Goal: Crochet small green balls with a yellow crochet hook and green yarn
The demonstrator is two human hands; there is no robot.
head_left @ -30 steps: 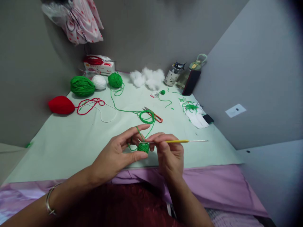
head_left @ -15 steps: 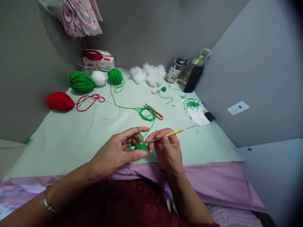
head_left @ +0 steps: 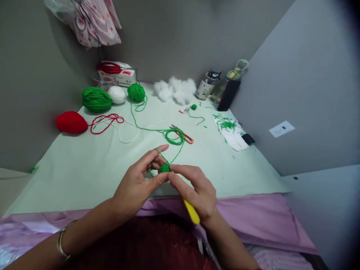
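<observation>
Between the thumb and fingers of my left hand is a small green crochet piece. Green yarn runs over my raised left index finger and down to the piece. My right hand meets it from the right, thumb and index fingertips at its edge. A crochet hook with a yellow handle rests in my right hand, its handle end sticking out below the palm; its metal tip is hidden. Ahead of my hands lies a loose coil of green yarn, partly over orange thread snips.
At the back left stand green yarn balls, a white ball and a red one. White stuffing, a pen cup, a bottle and a dark phone line the back. Yarn scraps lie on paper.
My right hand has turned over, so the hook's yellow handle, which pointed up to the right, now points down toward me. Its fingertips have closed in on the crochet piece.
</observation>
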